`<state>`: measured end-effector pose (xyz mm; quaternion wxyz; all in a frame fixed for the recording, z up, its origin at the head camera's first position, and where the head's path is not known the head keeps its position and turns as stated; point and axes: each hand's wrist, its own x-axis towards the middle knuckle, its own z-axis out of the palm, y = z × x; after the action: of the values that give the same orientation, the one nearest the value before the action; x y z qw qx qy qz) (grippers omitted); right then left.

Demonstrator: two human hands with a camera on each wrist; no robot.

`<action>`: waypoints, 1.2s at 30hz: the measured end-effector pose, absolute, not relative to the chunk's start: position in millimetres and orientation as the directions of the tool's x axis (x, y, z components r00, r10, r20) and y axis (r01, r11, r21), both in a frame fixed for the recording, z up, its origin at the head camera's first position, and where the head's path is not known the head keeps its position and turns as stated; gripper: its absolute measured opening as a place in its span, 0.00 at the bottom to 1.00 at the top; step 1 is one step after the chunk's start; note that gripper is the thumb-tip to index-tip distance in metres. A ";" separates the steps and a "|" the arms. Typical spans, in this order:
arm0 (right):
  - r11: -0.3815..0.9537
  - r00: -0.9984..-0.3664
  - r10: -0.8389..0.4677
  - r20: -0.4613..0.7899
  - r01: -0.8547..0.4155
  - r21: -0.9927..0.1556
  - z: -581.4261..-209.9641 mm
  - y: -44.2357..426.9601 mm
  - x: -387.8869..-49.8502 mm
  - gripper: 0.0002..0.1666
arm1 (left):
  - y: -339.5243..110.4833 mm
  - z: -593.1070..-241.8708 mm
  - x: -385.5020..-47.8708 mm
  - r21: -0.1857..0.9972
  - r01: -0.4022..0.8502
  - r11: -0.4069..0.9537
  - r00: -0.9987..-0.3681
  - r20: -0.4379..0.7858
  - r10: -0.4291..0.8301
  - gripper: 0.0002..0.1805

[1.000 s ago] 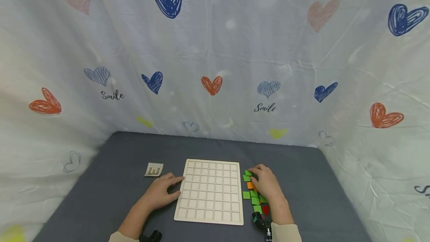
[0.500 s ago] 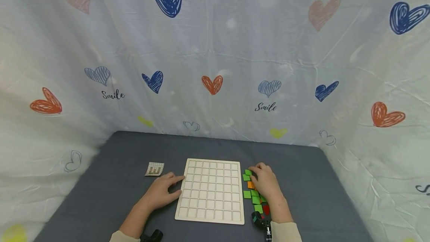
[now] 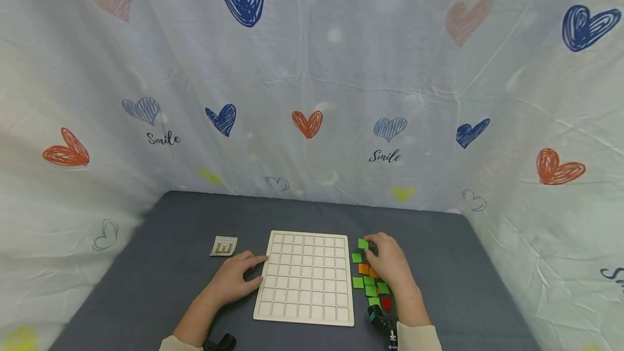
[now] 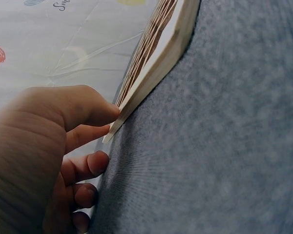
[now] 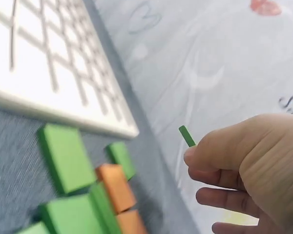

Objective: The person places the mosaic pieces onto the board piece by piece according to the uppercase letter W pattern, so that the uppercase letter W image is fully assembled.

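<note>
Right hand (image 3: 390,261) pinches a green tile (image 3: 363,244) by one edge, up off the desk (image 3: 424,232), right of the grid board's (image 3: 307,278) far corner. Left hand (image 3: 233,279): thumb and index apart, both touching the board's left edge, not gripping it. Risks: thin pinch, so the tile could twist or drop; light left contact, so a bump could skew the board; right wrist mount (image 3: 382,318) is close to the red piece (image 3: 386,304), could scatter loose tiles (image 3: 369,280).

Cream sleeves (image 3: 419,338), black wrist cameras (image 3: 221,342)
</note>
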<state>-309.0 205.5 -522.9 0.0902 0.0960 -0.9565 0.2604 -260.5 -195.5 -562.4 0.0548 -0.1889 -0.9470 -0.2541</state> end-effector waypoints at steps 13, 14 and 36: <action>0.820 -0.905 -0.206 0.372 -0.367 -0.439 -487.7 182.9 -287.1 0.18 | -195.3 -562.7 -259.9 0.456 0.393 0.799 -0.919 0.220 0.327 0.25; 0.817 -0.901 -0.218 0.376 -0.379 -0.435 -486.8 180.5 -285.9 0.18 | -195.3 -562.7 -259.8 0.456 0.396 0.797 -0.918 0.223 0.328 0.25; 0.822 -0.872 -0.424 0.246 -0.484 -0.298 -521.8 142.7 -285.0 0.12 | -196.2 -565.2 -260.8 0.455 0.393 0.799 -0.919 0.218 0.328 0.25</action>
<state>-285.0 142.7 -521.8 0.0846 0.2389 -0.9508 0.1780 -260.8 -196.2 -565.2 0.0642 -0.1904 -0.9463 -0.2532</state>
